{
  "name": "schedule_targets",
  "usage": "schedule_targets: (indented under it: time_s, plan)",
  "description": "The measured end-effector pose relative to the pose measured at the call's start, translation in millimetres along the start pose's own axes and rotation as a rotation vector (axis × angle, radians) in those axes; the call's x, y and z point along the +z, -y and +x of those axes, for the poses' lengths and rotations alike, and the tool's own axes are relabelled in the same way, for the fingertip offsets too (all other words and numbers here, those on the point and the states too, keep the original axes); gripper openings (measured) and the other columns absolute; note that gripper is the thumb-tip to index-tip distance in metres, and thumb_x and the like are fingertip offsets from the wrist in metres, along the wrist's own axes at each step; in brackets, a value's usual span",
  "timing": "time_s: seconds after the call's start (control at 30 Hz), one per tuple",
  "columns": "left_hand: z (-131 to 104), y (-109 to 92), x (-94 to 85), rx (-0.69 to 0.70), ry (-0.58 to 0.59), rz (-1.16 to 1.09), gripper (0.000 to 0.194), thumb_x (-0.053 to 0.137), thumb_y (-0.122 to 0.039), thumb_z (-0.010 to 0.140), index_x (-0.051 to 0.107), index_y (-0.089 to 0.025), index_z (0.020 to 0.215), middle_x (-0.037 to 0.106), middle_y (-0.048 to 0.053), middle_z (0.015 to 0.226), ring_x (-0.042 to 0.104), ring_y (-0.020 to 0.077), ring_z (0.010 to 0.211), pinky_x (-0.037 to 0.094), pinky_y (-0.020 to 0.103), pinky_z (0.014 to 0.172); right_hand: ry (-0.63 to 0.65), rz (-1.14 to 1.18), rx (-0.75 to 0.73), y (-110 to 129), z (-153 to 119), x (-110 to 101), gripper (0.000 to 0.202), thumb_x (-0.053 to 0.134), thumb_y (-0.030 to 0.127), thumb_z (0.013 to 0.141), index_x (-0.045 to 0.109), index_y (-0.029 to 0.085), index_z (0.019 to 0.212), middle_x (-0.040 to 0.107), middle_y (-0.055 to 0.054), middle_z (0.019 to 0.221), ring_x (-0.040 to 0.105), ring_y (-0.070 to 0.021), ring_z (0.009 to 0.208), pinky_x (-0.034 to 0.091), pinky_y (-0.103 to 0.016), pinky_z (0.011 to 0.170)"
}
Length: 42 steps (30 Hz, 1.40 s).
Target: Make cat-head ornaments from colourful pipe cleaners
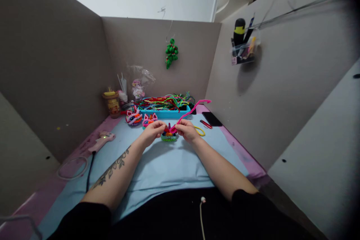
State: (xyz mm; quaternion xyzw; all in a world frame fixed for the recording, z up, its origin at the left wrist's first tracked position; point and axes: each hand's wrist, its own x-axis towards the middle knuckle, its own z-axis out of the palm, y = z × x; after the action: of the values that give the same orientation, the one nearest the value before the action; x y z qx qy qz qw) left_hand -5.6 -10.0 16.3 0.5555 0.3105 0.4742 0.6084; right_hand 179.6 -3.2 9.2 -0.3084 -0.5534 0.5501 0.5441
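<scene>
Over the middle of the table, a small multicoloured pipe-cleaner figure (pixel 169 138) is between my two hands, with a green lower rim and a purple spike on top. My left hand (pixel 153 133) is closed in a pinch at its left side, partly covering it. A bright pink pipe cleaner (pixel 192 111) is pinched in my right hand (pixel 188 131). One end curls at the figure, while the long bent end rises to the right. Just behind my left hand are two similar pipe-cleaner figures, a pink one (pixel 149 119) and a red-and-blue one (pixel 134 117).
A blue tray (pixel 165 114) of pipe cleaners stands at the back. On the left lies a pink glue gun (pixel 102 141) with its cord, near a cup (pixel 113 104). Yellow-handled scissors (pixel 200 131), a red tool (pixel 206 124) and a black phone (pixel 212 119) lie right. Partitions enclose three sides.
</scene>
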Motion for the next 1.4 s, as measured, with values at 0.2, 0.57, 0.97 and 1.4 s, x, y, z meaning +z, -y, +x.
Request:
schedule_targets:
  time_s: [0.2,0.57,0.97,1.4]
  plan:
    - [0.5,4.6,5.4,0.049,0.029,0.233,0.029,0.078,-0.033,0.058,0.065,-0.012,0.074,0.061,0.002,0.060,0.049,0.0078,0.050,0.032,0.019,0.046,0.099,-0.152,0.004,3.8,-5.4,6.4,0.024,0.069,0.035,0.063,0.054,0.016,0.059,0.047,0.006,0.043,0.036,-0.0055,0.040,0.024,-0.019,0.040]
    - [3.7,2.2,2.9,0.021,-0.131,-0.177,0.036,0.080,-0.031,0.056,0.054,-0.015,0.076,0.063,0.000,0.069,0.064,0.0119,0.066,0.044,0.017,0.054,0.019,-0.163,-0.095,-0.1,-2.9,9.8,0.024,0.065,0.038,0.068,0.053,0.018,0.066,0.044,0.007,0.046,0.034,-0.0056,0.041,0.026,-0.019,0.042]
    - [1.2,-5.8,6.0,0.111,-0.204,-0.080,0.036,0.081,-0.032,0.053,0.052,-0.015,0.067,0.063,0.000,0.065,0.051,0.0067,0.052,0.032,0.016,0.042,0.028,-0.240,-0.193,-6.0,-2.0,10.8,0.020,0.064,0.033,0.069,0.061,0.019,0.083,0.061,0.001,0.072,0.054,-0.0113,0.063,0.043,-0.023,0.060]
    - [3.0,0.9,6.9,0.108,-0.207,-0.058,0.038,0.080,-0.035,0.053,0.055,-0.014,0.073,0.063,0.000,0.066,0.055,0.0091,0.055,0.037,0.018,0.047,-0.143,-1.036,-0.747,-0.9,-12.4,6.8,0.023,0.057,0.027,0.081,0.066,0.023,0.102,0.060,-0.009,0.105,0.048,-0.0233,0.102,0.036,-0.040,0.091]
